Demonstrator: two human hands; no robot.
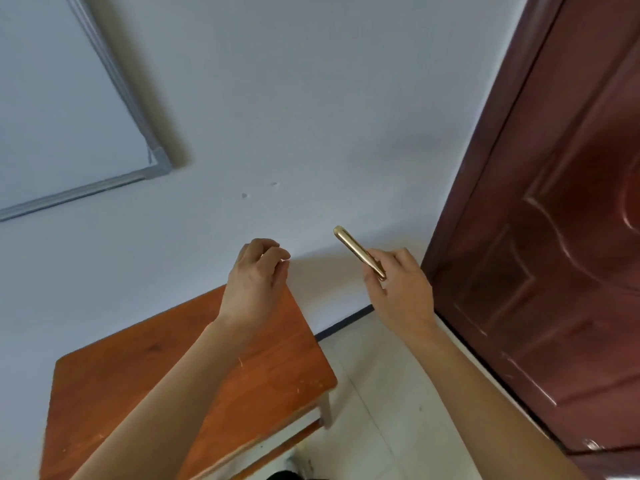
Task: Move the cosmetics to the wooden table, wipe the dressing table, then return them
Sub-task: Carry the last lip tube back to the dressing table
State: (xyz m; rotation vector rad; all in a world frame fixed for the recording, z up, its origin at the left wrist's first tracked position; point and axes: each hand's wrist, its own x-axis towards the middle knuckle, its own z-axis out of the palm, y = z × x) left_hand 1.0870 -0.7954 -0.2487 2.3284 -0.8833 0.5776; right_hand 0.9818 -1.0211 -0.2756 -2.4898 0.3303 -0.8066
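My right hand (398, 289) grips the lower end of a slim gold cosmetic tube (356, 251), which points up and to the left in front of the white wall. It is in the air to the right of the orange wooden table (138, 382), over the floor. My left hand (256, 275) hovers above the table's far right corner with its fingers curled in towards the thumb. Nothing shows inside that hand. The part of the tabletop in view is bare. The dressing table is out of view.
A dark red door (554, 237) stands close on the right. A framed whiteboard (69, 116) hangs on the wall at the upper left. Pale floor tiles (381, 393) lie between the table and the door.
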